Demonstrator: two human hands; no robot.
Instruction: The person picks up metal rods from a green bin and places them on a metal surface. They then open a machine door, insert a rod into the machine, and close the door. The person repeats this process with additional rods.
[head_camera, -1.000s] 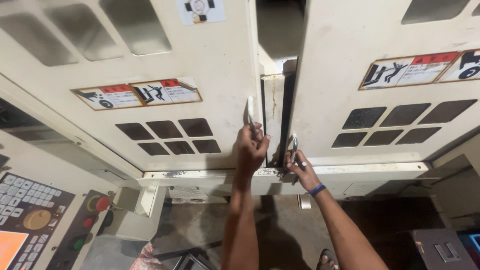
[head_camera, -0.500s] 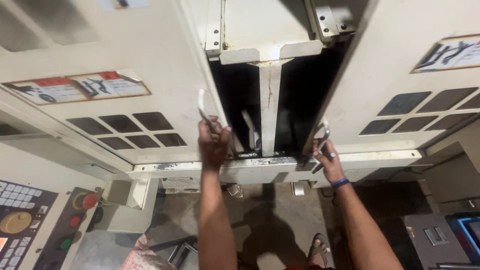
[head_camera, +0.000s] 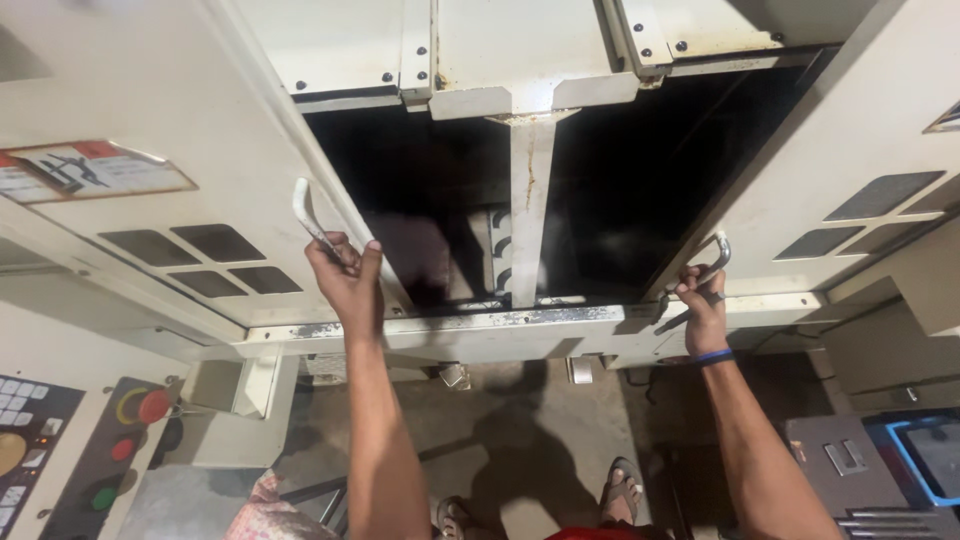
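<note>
Two cream sliding doors of a large machine stand apart, showing a dark interior (head_camera: 620, 200) with a white upright post (head_camera: 528, 210). My left hand (head_camera: 345, 280) grips the metal handle (head_camera: 305, 215) on the left door (head_camera: 150, 120). My right hand (head_camera: 700, 305), with a blue band at the wrist, grips the curved metal handle (head_camera: 715, 255) on the right door (head_camera: 860, 140). Both arms reach up and outward.
A control panel with coloured buttons (head_camera: 130, 440) and a keypad sits at the lower left. A grey cabinet with a blue-edged screen (head_camera: 900, 460) stands at the lower right. A rusty sill (head_camera: 500, 322) runs under the opening. My sandalled feet (head_camera: 620, 490) are on the concrete floor.
The doors were almost shut with my hands close together; both doors have slid apart, the left hand going left and the right hand right, exposing the dark interior.
</note>
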